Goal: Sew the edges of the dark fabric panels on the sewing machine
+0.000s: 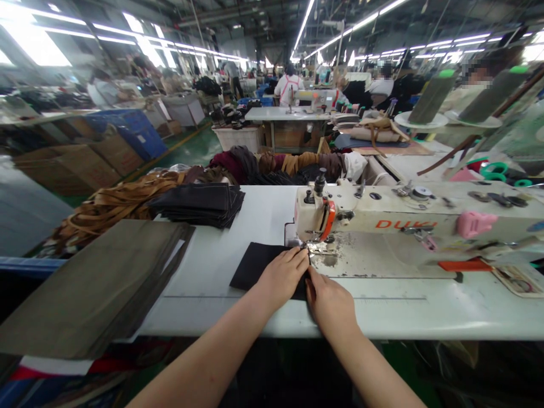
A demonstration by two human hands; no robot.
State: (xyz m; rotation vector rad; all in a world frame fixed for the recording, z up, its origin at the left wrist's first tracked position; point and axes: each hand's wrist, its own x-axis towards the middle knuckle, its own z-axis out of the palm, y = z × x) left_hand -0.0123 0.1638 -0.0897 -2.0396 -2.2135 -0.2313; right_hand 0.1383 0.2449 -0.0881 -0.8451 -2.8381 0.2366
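A black rectangular piece of fabric or leather (pixel 255 263) lies flat on the sewing table, its right edge at the needle area of a white sewing machine (pixel 357 209). My left hand (pixel 284 276) rests on top of the piece, fingers stretched out flat, tips close to the presser foot. On the right edge of the same piece, my right hand (pixel 332 300) is closed, with thumb and fingers pinching it just in front of the foot. The needle itself is hard to make out behind my fingertips.
Left of the machine lie a stack of black pieces (pixel 199 204) and a large pile of grey-brown sheets (pixel 93 283). Brown straps (pixel 123 207) heap behind them. Thread cones (pixel 433 96) stand at the back right. An orange-handled tool (pixel 465 266) lies on the right. Several people work farther off.
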